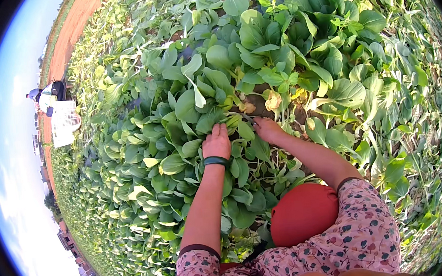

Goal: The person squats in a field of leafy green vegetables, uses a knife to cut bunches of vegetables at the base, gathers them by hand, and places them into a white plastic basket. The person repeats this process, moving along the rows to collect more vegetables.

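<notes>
My left hand (216,141), with a dark band at its wrist, rests on a leafy green plant (203,116) like bok choy, its fingertips hidden among the leaves. To its right, low by the plant's base, my right hand (265,128) is closed around the end of a tool with a thin metal blade (247,118), probably a knife. The blade points up and left, towards the pale stems. Yellowed, withered leaves (273,100) lie just above my right hand. Whether the left fingers grip the plant cannot be made out.
Dense leafy greens (130,177) spread to the left. Cut or wilted leaves (412,121) cover the ground at right. My red-clad knee (304,214) is close below my right arm. People (49,95) and a white plastic crate (65,122) are at far left, beside a dirt path (73,30).
</notes>
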`<action>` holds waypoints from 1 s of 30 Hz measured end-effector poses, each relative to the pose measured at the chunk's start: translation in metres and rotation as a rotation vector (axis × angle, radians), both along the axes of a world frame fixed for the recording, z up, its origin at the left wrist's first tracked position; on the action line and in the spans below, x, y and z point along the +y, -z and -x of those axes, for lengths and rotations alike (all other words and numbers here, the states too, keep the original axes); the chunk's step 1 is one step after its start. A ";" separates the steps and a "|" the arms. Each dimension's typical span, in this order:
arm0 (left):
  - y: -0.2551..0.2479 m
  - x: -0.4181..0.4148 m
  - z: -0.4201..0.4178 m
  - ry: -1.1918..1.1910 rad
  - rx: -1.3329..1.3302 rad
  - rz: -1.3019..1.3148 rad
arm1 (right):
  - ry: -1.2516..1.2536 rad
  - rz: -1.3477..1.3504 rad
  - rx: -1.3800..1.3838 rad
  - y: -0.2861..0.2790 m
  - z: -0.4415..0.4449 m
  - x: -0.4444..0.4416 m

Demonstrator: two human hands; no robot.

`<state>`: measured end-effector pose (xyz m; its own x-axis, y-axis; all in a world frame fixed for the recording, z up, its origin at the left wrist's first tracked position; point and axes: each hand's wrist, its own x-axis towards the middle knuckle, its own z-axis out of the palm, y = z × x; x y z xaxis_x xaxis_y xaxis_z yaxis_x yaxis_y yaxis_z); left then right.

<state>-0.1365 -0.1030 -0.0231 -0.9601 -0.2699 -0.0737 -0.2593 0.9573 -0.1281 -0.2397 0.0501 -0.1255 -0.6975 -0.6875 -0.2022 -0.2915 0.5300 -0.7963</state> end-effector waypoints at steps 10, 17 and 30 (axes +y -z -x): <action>0.001 -0.005 -0.007 -0.075 -0.091 -0.051 | -0.319 -0.266 -0.103 0.000 0.000 0.007; -0.016 0.007 -0.032 0.039 0.373 -0.219 | 0.261 0.229 -0.437 -0.017 -0.017 0.040; -0.062 0.057 -0.043 0.295 0.442 -0.341 | 0.571 0.797 -1.095 -0.053 0.010 0.068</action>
<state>-0.0935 -0.0463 0.0389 -0.9498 -0.0201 0.3122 0.0637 0.9646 0.2558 -0.2502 0.1181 -0.0725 -0.6587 -0.5580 -0.5047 0.7301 -0.3119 -0.6080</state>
